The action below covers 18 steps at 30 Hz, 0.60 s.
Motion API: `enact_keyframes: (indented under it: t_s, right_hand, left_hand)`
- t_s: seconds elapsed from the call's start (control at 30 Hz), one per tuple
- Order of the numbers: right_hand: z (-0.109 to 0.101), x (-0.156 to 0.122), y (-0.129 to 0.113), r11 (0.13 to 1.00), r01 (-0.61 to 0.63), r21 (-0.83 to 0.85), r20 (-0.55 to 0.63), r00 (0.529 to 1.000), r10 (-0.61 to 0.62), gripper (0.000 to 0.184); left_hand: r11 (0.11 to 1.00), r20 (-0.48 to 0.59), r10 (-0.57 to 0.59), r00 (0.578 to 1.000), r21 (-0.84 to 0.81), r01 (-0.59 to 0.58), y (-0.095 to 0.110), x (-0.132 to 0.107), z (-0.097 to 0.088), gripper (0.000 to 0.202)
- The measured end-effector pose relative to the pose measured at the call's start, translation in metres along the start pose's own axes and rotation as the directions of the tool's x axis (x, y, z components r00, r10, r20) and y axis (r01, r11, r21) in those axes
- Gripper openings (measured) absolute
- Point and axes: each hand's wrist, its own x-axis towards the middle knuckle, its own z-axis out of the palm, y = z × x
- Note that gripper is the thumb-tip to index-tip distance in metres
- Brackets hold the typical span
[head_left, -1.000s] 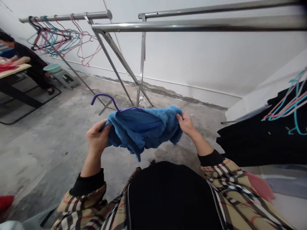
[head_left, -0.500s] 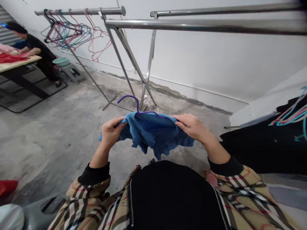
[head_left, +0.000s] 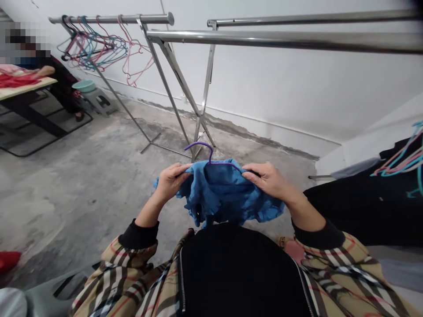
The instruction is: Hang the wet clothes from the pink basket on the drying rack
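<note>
Blue cloth (head_left: 231, 196) looks soft, light — best held along its top edge. Left hand (head_left: 171, 180) pinches it at ten o'clock, right hand (head_left: 269, 178) at two.

Hangers (head_left: 99, 50) and rails (head_left: 284, 38) by a white wall (head_left: 280, 88)

At the upper left, pink, blue and black hangers crowd one rail (head_left: 109, 19) — below them, a green basin (head_left: 84, 86) sits on a gray stool (head_left: 103, 105). At far left, a person (head_left: 64, 90) is at a table (head_left: 46, 84) with red cloth (head_left: 20, 80). At right, pink and turquoise hangers (head_left: 385, 171) show against black cloth (head_left: 350, 211).
</note>
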Motion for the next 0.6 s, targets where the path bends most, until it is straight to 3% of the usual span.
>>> enact_keyframes:
  t_s: [0.13, 0.2, 0.3, 0.33, 0.37, 0.4, 0.47, 0.53, 0.6]
  right_hand:
    - [-0.007, -0.008, 0.012, 0.998, -0.032, 0.046, -0.119, 0.992, 0.037, 0.027]
    - [-0.01, -0.013, 0.018, 0.998, -0.028, 0.065, -0.189, 0.981, 0.04, 0.025]
    - [-0.013, -0.019, 0.021, 0.995, -0.015, 0.1, -0.252, 0.967, 0.04, 0.023]
    - [-0.013, -0.02, 0.021, 0.994, -0.016, 0.109, -0.259, 0.965, 0.045, 0.022]
    - [-0.012, -0.021, 0.021, 0.993, -0.019, 0.119, -0.265, 0.963, 0.05, 0.021]
    - [-0.012, -0.021, 0.02, 0.991, -0.022, 0.13, -0.269, 0.961, 0.057, 0.021]
    - [-0.01, -0.021, 0.019, 0.987, -0.022, 0.156, -0.285, 0.956, 0.066, 0.021]
    - [-0.01, -0.021, 0.017, 0.983, -0.017, 0.185, -0.313, 0.947, 0.075, 0.02]
    - [-0.012, -0.022, 0.016, 0.979, -0.02, 0.204, -0.335, 0.938, 0.089, 0.019]
  left_hand:
    - [0.996, -0.056, -0.018, 0.998, 0.091, 0.023, 0.0, -0.002, -0.008, 0.023]
    - [0.988, -0.16, -0.07, 0.985, 0.122, 0.09, -0.007, -0.001, -0.017, 0.023]
    - [0.976, -0.444, -0.12, 0.888, 0.109, 0.187, -0.021, 0.002, -0.03, 0.027]
    - [0.974, -0.506, -0.109, 0.856, 0.117, 0.194, -0.024, 0.003, -0.033, 0.029]
    - [0.972, -0.513, -0.087, 0.854, 0.143, 0.185, -0.027, 0.004, -0.034, 0.03]
    - [0.97, -0.458, -0.062, 0.887, 0.18, 0.161, -0.028, 0.004, -0.032, 0.032]
    - [0.968, -0.238, -0.031, 0.971, 0.234, 0.088, -0.027, 0.001, -0.024, 0.035]
    - [0.968, -0.081, -0.017, 0.997, 0.246, 0.037, -0.024, -0.004, -0.012, 0.036]
    - [0.969, -0.085, -0.001, 0.996, 0.244, 0.022, -0.022, -0.01, -0.001, 0.037]
